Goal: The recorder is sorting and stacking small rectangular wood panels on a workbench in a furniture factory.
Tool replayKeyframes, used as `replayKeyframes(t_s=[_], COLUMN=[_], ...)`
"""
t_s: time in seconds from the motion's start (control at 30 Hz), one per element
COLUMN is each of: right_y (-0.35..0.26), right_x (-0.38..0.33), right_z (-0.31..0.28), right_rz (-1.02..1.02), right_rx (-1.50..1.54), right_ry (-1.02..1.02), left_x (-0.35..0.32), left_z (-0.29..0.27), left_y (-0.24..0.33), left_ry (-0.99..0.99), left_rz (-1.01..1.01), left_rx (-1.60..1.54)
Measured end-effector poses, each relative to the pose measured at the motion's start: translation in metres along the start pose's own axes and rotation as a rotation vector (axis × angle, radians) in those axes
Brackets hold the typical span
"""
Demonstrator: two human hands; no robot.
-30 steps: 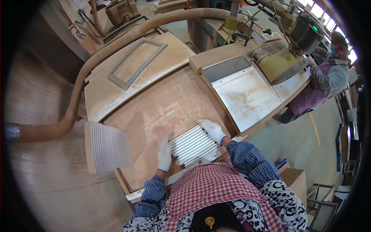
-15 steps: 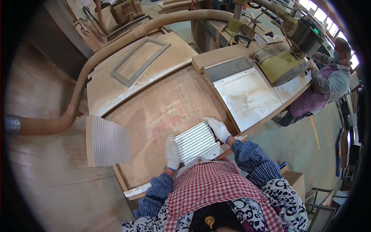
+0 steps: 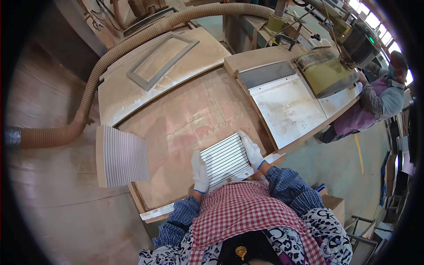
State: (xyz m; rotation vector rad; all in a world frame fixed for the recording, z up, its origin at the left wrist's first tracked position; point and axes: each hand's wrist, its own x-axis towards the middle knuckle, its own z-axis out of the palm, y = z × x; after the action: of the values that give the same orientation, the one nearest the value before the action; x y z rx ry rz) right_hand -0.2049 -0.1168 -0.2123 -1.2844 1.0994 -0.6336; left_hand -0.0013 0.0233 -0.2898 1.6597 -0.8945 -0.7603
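Slid the white ribbed panel (image 3: 225, 160) nearer the body, toward the near edge of the workbench (image 3: 185, 119). Moved the left hand (image 3: 200, 171) and right hand (image 3: 251, 150) (both gloved) back with it, gripping its two sides.

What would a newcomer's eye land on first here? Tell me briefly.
First, the white ribbed panel on the workbench, held at its sides by the gloved left hand and right hand. Next, a stack of similar panels to the left, and the tan dust hose curving above.
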Motion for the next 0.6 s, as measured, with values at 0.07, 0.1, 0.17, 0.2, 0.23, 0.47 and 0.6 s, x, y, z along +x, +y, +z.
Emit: replayKeyframes(t_s=[0.07, 0.1, 0.17, 0.2, 0.23, 0.47, 0.6], right_y=[0.027, 0.041, 0.030, 0.020, 0.008, 0.015, 0.028], right_x=[0.014, 0.020, 0.019, 0.013, 0.007, 0.001, 0.007], right_z=[-0.011, -0.019, -0.016, -0.014, -0.011, 0.020, 0.025], right_rz=[-0.026, -0.047, 0.022, -0.028, -0.080, -0.009, -0.124], right_rx=[0.183, 0.365, 0.422, 0.150, -0.121, -0.006, -0.038], right_ry=[0.024, 0.047, 0.052, -0.013, -0.075, -0.007, -0.044], left_x=[0.012, 0.021, 0.016, 0.006, -0.003, -0.010, -0.008], left_z=[-0.004, -0.007, -0.011, -0.006, -0.002, -0.004, -0.025], left_y=[0.005, 0.023, 0.027, 0.018, 0.009, 0.028, 0.044], left_ry=[-0.031, -0.146, -0.231, -0.125, -0.022, 0.193, 0.108], left_rz=[-0.049, -0.175, -0.312, -0.181, -0.048, -0.147, -0.138], left_rx=[0.010, -0.161, -0.325, -0.231, -0.134, -0.129, -0.135])
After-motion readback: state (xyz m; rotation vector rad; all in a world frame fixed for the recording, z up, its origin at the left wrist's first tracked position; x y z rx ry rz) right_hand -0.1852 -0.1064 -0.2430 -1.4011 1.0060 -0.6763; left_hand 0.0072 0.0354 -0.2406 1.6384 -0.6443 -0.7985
